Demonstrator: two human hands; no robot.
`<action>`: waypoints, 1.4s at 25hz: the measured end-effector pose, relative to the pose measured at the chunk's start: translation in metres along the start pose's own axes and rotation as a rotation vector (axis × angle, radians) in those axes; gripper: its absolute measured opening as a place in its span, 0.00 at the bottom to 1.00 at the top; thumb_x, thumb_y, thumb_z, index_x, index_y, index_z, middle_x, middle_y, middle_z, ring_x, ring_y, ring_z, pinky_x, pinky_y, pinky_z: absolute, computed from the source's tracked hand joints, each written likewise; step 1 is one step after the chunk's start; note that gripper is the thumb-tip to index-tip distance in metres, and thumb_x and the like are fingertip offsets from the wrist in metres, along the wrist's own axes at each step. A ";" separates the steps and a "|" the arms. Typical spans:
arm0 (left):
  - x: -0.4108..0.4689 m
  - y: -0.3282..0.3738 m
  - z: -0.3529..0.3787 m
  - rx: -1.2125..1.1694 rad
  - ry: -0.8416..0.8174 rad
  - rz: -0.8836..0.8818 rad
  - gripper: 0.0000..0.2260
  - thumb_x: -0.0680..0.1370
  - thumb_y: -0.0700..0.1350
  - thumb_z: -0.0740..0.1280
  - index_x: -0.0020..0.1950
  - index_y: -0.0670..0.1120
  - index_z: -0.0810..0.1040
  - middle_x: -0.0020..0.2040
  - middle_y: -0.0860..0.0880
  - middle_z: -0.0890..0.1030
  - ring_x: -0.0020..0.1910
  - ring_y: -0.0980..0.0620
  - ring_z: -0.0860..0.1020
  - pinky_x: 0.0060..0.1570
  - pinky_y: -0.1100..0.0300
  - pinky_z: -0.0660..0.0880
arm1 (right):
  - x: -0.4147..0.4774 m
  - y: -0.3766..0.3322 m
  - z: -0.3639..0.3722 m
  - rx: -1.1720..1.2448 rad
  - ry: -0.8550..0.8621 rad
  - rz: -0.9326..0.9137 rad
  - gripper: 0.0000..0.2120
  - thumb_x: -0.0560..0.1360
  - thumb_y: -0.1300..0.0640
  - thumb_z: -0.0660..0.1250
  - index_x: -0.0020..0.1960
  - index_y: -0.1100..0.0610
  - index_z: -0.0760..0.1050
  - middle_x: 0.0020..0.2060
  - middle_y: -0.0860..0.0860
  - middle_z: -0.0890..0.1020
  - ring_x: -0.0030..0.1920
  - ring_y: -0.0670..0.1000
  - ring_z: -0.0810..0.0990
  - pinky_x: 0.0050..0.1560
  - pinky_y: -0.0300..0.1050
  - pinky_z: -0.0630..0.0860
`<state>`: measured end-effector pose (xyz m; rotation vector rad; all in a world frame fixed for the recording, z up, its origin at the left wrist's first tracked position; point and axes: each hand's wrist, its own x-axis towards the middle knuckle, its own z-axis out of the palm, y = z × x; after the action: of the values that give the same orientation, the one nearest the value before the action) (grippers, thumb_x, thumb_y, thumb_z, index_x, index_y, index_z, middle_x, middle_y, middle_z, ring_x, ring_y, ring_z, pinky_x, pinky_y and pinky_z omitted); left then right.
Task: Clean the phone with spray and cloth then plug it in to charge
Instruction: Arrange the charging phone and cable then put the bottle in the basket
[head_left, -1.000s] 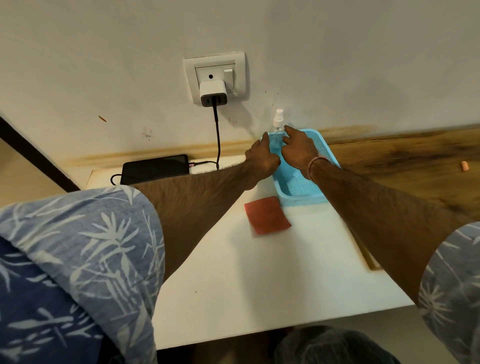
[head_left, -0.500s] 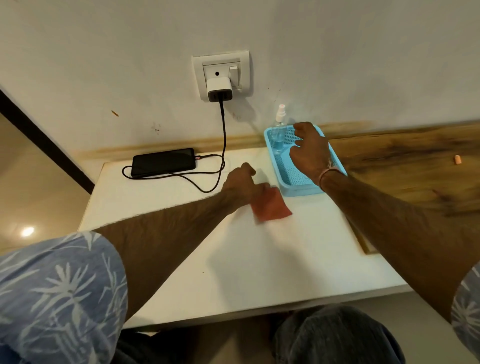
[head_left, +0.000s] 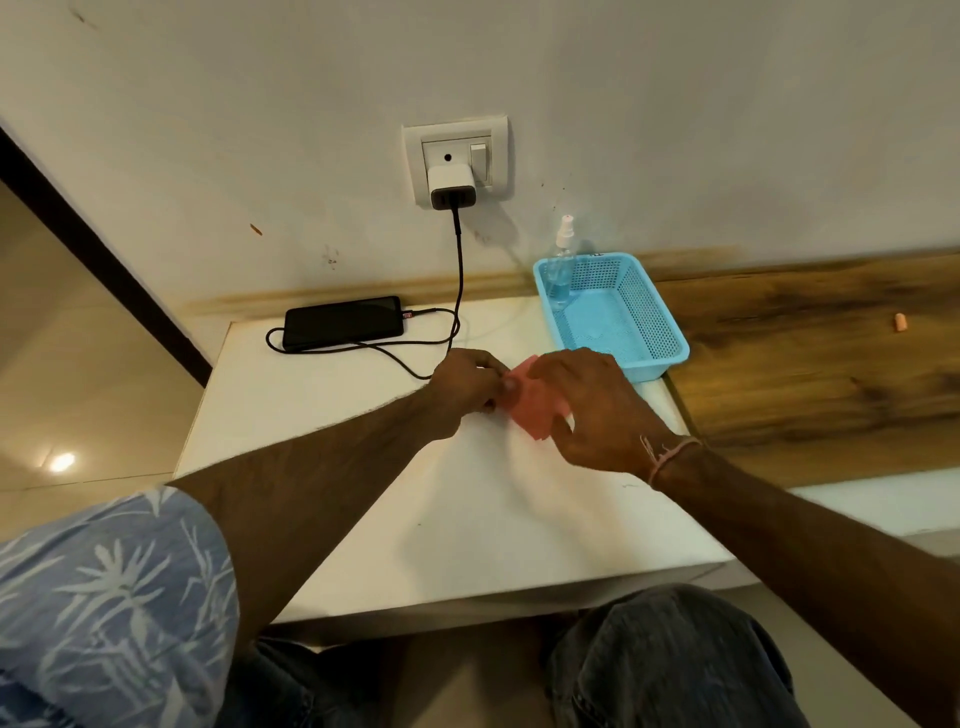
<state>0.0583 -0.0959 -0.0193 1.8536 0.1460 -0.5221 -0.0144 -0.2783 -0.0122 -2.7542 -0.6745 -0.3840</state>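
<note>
Filling the near edge: a blue leaf-print sleeve (head_left: 104, 597) at lower left and dark denim-clad knees (head_left: 670, 660) below the counter (head_left: 363, 545), a white slab.

Mid-counter: both hands meet over a pink-red cloth (head_left: 537, 410). Left hand (head_left: 465, 387), fingers curled, pinches the cloth's left edge. Right hand (head_left: 592, 410) closes over the cloth's right side, thumb beneath and fingers on top; a thin pink thread band (head_left: 670, 457) circles its wrist. Whether the cloth rests on the counter or is lifted just off it cannot be told.

Further back, left: a black phone (head_left: 343, 322) lying flat, screen dark, well apart from the hands, with a black cable (head_left: 410, 348) in its right end. The cable loops over the counter and climbs to a white charger (head_left: 451, 187) seated in a wall socket (head_left: 457, 156).

Further back, right: a blue perforated basket (head_left: 670, 332), just beyond the right hand. A clear spray bottle (head_left: 562, 265) with white nozzle stands upright in its far left corner.

Beyond the basket: wood-grain surface (head_left: 810, 353), one small orange object (head_left: 901, 322) on it, too small to identify. White wall (head_left: 675, 104) behind.
</note>
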 end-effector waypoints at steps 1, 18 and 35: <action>-0.002 0.000 -0.007 -0.079 -0.024 -0.024 0.07 0.75 0.32 0.72 0.40 0.42 0.80 0.38 0.43 0.81 0.39 0.47 0.79 0.35 0.60 0.78 | -0.006 -0.002 0.003 -0.043 -0.085 -0.043 0.31 0.65 0.53 0.68 0.67 0.54 0.68 0.61 0.51 0.75 0.61 0.54 0.73 0.65 0.54 0.67; 0.039 0.061 0.055 -0.074 0.072 0.026 0.29 0.80 0.48 0.70 0.78 0.45 0.64 0.67 0.43 0.77 0.64 0.41 0.77 0.59 0.50 0.78 | 0.036 0.079 -0.031 -0.024 0.042 0.266 0.29 0.76 0.71 0.58 0.74 0.52 0.66 0.71 0.52 0.71 0.70 0.55 0.71 0.69 0.49 0.67; 0.059 0.050 0.070 -0.052 0.150 0.094 0.20 0.76 0.41 0.68 0.68 0.50 0.78 0.50 0.48 0.84 0.45 0.49 0.83 0.34 0.61 0.79 | 0.098 0.128 0.029 -0.272 -0.284 0.310 0.22 0.77 0.64 0.65 0.70 0.57 0.67 0.65 0.59 0.76 0.63 0.61 0.75 0.66 0.55 0.71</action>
<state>0.1086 -0.1868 -0.0183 1.8390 0.1699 -0.3117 0.1367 -0.3376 -0.0337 -3.1416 -0.2580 -0.0155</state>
